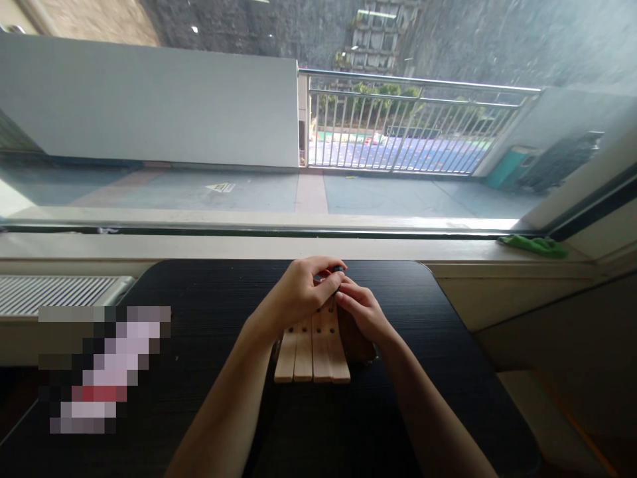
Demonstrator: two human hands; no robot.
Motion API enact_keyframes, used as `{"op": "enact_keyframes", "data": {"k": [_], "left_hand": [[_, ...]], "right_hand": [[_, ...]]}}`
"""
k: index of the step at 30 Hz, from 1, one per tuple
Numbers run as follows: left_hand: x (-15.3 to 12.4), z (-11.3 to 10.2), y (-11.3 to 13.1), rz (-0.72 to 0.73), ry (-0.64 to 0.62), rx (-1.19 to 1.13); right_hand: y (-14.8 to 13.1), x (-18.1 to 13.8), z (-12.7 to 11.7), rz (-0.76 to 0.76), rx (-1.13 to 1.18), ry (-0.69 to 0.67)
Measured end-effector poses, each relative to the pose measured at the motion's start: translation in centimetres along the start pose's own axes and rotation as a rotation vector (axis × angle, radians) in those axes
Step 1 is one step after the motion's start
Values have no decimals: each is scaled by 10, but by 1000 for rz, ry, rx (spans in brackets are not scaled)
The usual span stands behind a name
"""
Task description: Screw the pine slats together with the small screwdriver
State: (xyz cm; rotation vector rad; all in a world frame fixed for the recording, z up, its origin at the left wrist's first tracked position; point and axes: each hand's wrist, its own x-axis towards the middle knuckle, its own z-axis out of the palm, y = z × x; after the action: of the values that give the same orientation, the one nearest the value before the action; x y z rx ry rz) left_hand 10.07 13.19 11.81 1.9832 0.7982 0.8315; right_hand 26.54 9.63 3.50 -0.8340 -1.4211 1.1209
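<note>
Several pale wooden slats (312, 358) with dark holes lie side by side on the black table, their near ends fanned slightly apart. Over their far end my left hand (306, 289) is closed, thumb and fingers around a small dark and red tool handle (338, 269). A thin shaft seems to run from it down toward a hole, as on a screwdriver. Close against it, my right hand (365, 309) has its fingertips pinched together at the slats' far right. What those fingertips grip is hidden. Beside and partly beneath the slats is a brown object (359, 340), mostly in shadow.
The black table (199, 292) stands against a window sill (239, 247). A green cloth (535, 245) lies on the sill at right. A blurred-out pale item (117, 362) is at the table's left, near a white radiator (60, 292). Beyond the glass is a metal railing (398, 126).
</note>
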Motion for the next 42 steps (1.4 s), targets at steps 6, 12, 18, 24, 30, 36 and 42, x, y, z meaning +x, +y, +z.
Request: {"op": "enact_keyframes", "data": {"k": [6, 12, 18, 24, 30, 36, 42], "left_hand": [[-1, -8, -2, 42, 81, 142], [0, -4, -1, 62, 123, 179], [1, 2, 1, 29, 85, 103], [0, 3, 0, -23, 56, -11], [1, 3, -1, -9, 35, -35], [1, 2, 1, -14, 25, -33], [1, 1, 1, -15, 31, -34]], "right_hand": [[0, 0, 0, 38, -67, 34], [-4, 0, 3, 45, -44, 56], [1, -2, -2, 106, 17, 44], [7, -3, -5, 103, 65, -2], [4, -2, -4, 76, 59, -26], [5, -1, -4, 104, 38, -12], [6, -2, -5, 65, 52, -19]]}}
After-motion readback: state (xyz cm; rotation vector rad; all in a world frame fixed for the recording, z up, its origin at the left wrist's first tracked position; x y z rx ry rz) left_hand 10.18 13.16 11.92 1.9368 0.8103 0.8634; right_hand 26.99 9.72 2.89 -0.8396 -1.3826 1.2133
